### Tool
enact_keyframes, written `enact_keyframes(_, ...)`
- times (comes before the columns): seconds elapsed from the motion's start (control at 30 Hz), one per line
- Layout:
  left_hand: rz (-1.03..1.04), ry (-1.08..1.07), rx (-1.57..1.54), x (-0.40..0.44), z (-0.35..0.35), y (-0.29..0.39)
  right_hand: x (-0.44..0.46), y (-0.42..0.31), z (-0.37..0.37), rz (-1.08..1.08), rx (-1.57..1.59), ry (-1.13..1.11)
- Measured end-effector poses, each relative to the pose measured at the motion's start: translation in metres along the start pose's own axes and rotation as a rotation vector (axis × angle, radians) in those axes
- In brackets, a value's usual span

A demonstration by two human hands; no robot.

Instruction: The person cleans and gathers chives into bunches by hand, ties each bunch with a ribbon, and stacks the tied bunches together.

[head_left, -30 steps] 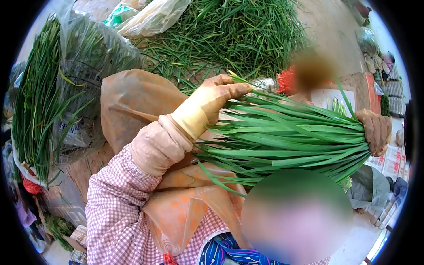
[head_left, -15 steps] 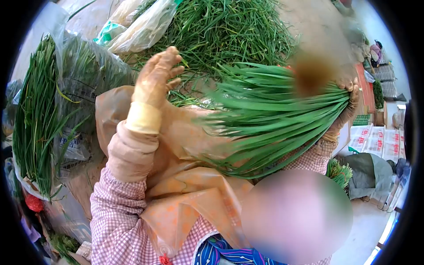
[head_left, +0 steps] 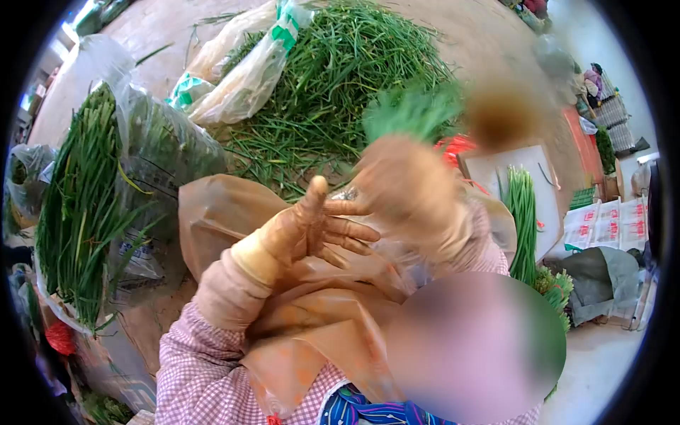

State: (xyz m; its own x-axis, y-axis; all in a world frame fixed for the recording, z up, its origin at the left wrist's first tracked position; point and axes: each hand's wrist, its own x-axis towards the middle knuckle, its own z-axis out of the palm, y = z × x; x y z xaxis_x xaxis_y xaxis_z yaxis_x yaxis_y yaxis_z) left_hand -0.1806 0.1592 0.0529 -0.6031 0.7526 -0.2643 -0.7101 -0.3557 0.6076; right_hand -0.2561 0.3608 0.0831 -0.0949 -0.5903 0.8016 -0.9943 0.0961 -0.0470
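Seen from above, a person in a pink-and-white checked top wears a translucent orange apron over the front. The left hand is in front of the apron, thumb up and fingers spread toward the right, holding nothing. Just beyond its fingertips, the right hand, smeared by blur, grips a bunch of long green leaves, whose blurred tips point away from the body. To the right, a slim green bundle lies by a white board. To the left, a tall leafy bundle stands beside a filled clear bag. Farther off, a loose green heap spreads over the floor, with pale plastic wrapping along its left side.
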Motion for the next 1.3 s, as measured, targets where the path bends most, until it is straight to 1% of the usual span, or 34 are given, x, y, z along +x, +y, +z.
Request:
enact_keyframes(0.03,0.063,0.124,-0.070,-0.002,-0.002,-0.006,0.019,-0.027,0.008,-0.039,0.040,-0.166)
enact_keyframes(0.07,0.134,0.245,-0.131,-0.004,-0.003,-0.011,0.026,-0.045,0.022,-0.124,0.073,-0.296)
enact_keyframes(0.1,0.134,0.267,-0.237,-0.010,-0.013,-0.016,0.032,-0.057,0.034,-0.209,0.106,-0.427)
enact_keyframes(0.13,0.254,0.410,-0.187,-0.022,-0.008,-0.026,0.036,-0.068,0.042,-0.212,0.106,-0.408)
enact_keyframes(0.17,0.363,0.561,-0.120,-0.034,-0.004,-0.037,0.038,-0.077,0.049,-0.264,0.170,-0.576)
enact_keyframes(0.2,0.178,0.563,-0.248,-0.048,0.006,-0.023,0.042,-0.082,0.056,-0.318,0.234,-0.746)
enact_keyframes(0.23,0.130,0.595,-0.267,-0.054,0.026,-0.015,0.047,-0.084,0.061,-0.325,0.237,-0.732)
enact_keyframes(0.27,0.082,0.627,-0.287,-0.056,0.058,0.003,0.052,-0.087,0.064,-0.418,0.225,-0.759)
enact_keyframes(0.33,0.056,0.476,-0.244,-0.066,0.054,0.004,0.064,-0.092,0.066,-0.599,0.196,-0.819)
enact_keyframes(0.4,0.090,0.311,-0.187,-0.068,0.036,-0.003,0.082,-0.089,0.057,-0.599,0.190,-0.819)
enact_keyframes(0.47,0.164,0.212,-0.142,-0.070,0.020,-0.008,0.087,-0.088,0.053,-0.594,0.193,-0.813)
enact_keyframes(0.6,0.269,0.135,-0.128,-0.071,0.008,-0.016,0.085,-0.090,0.053,-0.594,0.205,-0.799)
enact_keyframes(0.7,0.272,0.147,-0.145,-0.070,0.001,-0.024,0.082,-0.090,0.051,-0.590,0.220,-0.789)
enact_keyframes(0.77,0.238,0.209,-0.176,-0.069,-0.002,-0.030,0.080,-0.089,0.050,-0.587,0.222,-0.777)
enact_keyframes(0.93,0.111,0.482,-0.343,-0.060,-0.009,-0.044,0.076,-0.089,0.052,-0.569,0.233,-0.753)
enact_keyframes(0.97,0.106,0.481,-0.343,-0.057,-0.011,-0.046,0.076,-0.089,0.052,-0.567,0.233,-0.750)
enact_keyframes(1.0,0.073,0.526,-0.343,-0.053,-0.012,-0.047,0.075,-0.091,0.052,-0.564,0.234,-0.740)
enact_keyframes(1.07,0.039,0.571,-0.339,-0.022,0.004,-0.056,0.073,-0.093,0.052,-0.561,0.238,-0.736)
enact_keyframes(1.1,0.038,0.572,-0.335,-0.022,0.003,-0.054,0.073,-0.095,0.053,-0.562,0.243,-0.728)
enact_keyframes(1.3,-0.057,0.963,0.040,-0.023,0.004,-0.048,0.066,-0.102,0.063,-0.575,0.256,-0.683)
